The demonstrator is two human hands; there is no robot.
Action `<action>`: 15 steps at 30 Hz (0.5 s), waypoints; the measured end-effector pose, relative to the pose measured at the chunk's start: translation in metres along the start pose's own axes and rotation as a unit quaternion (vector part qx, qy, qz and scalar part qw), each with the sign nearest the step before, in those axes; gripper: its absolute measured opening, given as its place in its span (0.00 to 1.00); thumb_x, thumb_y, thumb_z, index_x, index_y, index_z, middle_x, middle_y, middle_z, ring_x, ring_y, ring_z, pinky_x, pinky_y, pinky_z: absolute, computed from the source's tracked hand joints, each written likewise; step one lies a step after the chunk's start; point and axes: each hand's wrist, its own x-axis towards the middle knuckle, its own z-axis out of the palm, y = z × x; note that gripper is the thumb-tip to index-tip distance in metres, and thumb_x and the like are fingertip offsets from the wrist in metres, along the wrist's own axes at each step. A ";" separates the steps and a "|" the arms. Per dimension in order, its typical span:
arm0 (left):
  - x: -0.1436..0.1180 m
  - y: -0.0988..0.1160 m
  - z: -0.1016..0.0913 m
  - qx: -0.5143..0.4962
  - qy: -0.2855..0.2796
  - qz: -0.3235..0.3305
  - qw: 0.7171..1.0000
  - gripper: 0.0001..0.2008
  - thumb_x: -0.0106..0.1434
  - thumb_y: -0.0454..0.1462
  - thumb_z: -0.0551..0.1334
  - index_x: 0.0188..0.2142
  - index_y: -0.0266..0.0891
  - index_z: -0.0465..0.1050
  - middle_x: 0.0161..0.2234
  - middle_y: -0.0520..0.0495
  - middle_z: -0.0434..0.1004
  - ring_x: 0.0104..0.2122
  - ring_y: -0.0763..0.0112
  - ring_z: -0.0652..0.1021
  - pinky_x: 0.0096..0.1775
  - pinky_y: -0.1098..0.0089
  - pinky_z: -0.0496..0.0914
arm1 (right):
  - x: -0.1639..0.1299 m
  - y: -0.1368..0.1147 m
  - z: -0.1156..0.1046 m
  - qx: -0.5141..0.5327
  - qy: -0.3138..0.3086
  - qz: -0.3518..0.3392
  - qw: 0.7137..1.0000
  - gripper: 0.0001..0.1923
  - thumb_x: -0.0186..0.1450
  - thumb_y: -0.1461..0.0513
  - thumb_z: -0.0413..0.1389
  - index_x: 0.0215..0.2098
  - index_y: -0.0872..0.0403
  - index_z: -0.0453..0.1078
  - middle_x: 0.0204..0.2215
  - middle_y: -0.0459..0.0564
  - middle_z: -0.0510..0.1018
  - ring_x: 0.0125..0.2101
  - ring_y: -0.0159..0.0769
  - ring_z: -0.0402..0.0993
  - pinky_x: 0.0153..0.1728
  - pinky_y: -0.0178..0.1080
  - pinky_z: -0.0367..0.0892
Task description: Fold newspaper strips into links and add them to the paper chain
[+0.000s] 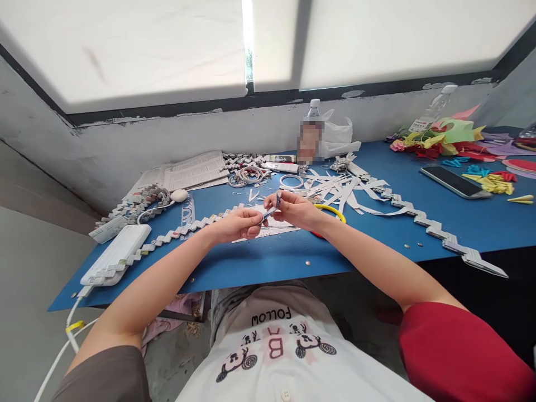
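Over the middle of the blue table, my left hand [245, 223] pinches one end of a small folded paper strip [270, 213]. My right hand [291, 209] has its fingers closed on the strip's other end, which looks dark and bluish. A zigzag chain of folded newspaper [180, 230] runs from near my left hand down to the left. White printed paper [274, 226] lies under my hands. Beside my right wrist are scissors with yellow and red handles [335, 211], partly hidden by my forearm. Loose cut paper strips [343, 190] are heaped just past them.
A white power bank [117, 254] with a cable sits at the left. Folded newspapers [188, 170] and a bottle [310, 134] stand by the wall. At the right are another paper chain [435, 226], a phone [454, 182] and colourful paper pieces [456, 139].
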 end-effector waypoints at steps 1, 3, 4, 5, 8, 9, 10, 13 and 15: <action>-0.001 0.001 -0.001 0.000 -0.004 0.002 1.000 0.19 0.56 0.48 0.68 0.29 0.33 0.70 0.16 0.57 0.58 0.17 0.82 0.59 0.19 0.77 0.51 | -0.001 -0.002 -0.001 -0.013 -0.006 -0.001 1.000 0.16 0.58 0.49 0.62 0.30 0.52 0.70 0.37 0.47 0.72 0.31 0.29 0.64 0.30 0.33 0.61; -0.003 0.003 -0.002 0.022 0.001 0.009 1.000 0.19 0.56 0.49 0.67 0.28 0.34 0.70 0.15 0.57 0.57 0.16 0.82 0.57 0.19 0.77 0.50 | -0.003 -0.007 -0.003 -0.074 -0.020 -0.001 0.997 0.18 0.59 0.48 0.61 0.27 0.54 0.69 0.39 0.49 0.71 0.33 0.30 0.65 0.32 0.34 0.62; -0.003 0.004 -0.003 0.049 0.010 0.012 0.999 0.19 0.57 0.49 0.67 0.28 0.34 0.70 0.15 0.57 0.58 0.16 0.82 0.57 0.19 0.76 0.50 | -0.005 -0.010 -0.004 -0.121 -0.026 0.002 0.992 0.18 0.60 0.48 0.60 0.26 0.54 0.69 0.42 0.50 0.70 0.36 0.31 0.65 0.33 0.35 0.62; -0.004 0.005 -0.003 0.087 0.023 0.015 0.996 0.18 0.58 0.49 0.66 0.29 0.34 0.71 0.15 0.56 0.60 0.16 0.82 0.58 0.19 0.76 0.51 | -0.006 -0.014 -0.005 -0.175 -0.031 0.008 0.984 0.17 0.61 0.50 0.59 0.26 0.54 0.70 0.46 0.51 0.69 0.38 0.33 0.66 0.35 0.36 0.63; -0.007 0.008 -0.003 0.213 0.064 0.024 0.975 0.19 0.59 0.50 0.64 0.27 0.35 0.72 0.17 0.52 0.66 0.17 0.80 0.63 0.21 0.75 0.57 | -0.011 -0.021 -0.005 -0.313 -0.050 0.026 0.948 0.12 0.63 0.53 0.58 0.29 0.53 0.73 0.48 0.52 0.70 0.43 0.37 0.68 0.40 0.39 0.64; -0.007 0.008 -0.002 0.240 0.066 0.024 0.968 0.19 0.59 0.50 0.64 0.25 0.35 0.72 0.18 0.51 0.67 0.18 0.79 0.65 0.21 0.74 0.58 | -0.012 -0.023 -0.004 -0.335 -0.057 0.016 0.941 0.11 0.63 0.54 0.58 0.30 0.53 0.73 0.47 0.53 0.71 0.43 0.38 0.68 0.41 0.40 0.65; -0.007 0.009 -0.002 0.254 0.063 0.022 0.965 0.19 0.59 0.50 0.64 0.24 0.35 0.71 0.18 0.51 0.67 0.18 0.78 0.66 0.21 0.74 0.59 | -0.013 -0.023 -0.003 -0.339 -0.063 -0.002 0.939 0.11 0.63 0.54 0.58 0.29 0.54 0.73 0.45 0.53 0.73 0.43 0.39 0.69 0.41 0.41 0.65; -0.008 0.010 -0.002 0.238 0.031 0.007 0.971 0.20 0.59 0.49 0.64 0.23 0.35 0.70 0.16 0.52 0.64 0.17 0.79 0.63 0.19 0.75 0.56 | -0.015 -0.023 0.001 -0.280 -0.080 -0.049 0.955 0.12 0.61 0.54 0.60 0.28 0.54 0.72 0.40 0.53 0.75 0.39 0.37 0.70 0.39 0.40 0.66; -0.008 0.011 0.000 0.217 0.016 -0.005 0.976 0.18 0.59 0.49 0.64 0.25 0.35 0.72 0.14 0.54 0.63 0.15 0.80 0.61 0.18 0.75 0.54 | -0.015 -0.023 0.002 -0.244 -0.091 -0.044 0.965 0.12 0.61 0.54 0.60 0.29 0.55 0.73 0.35 0.51 0.75 0.34 0.35 0.70 0.35 0.38 0.66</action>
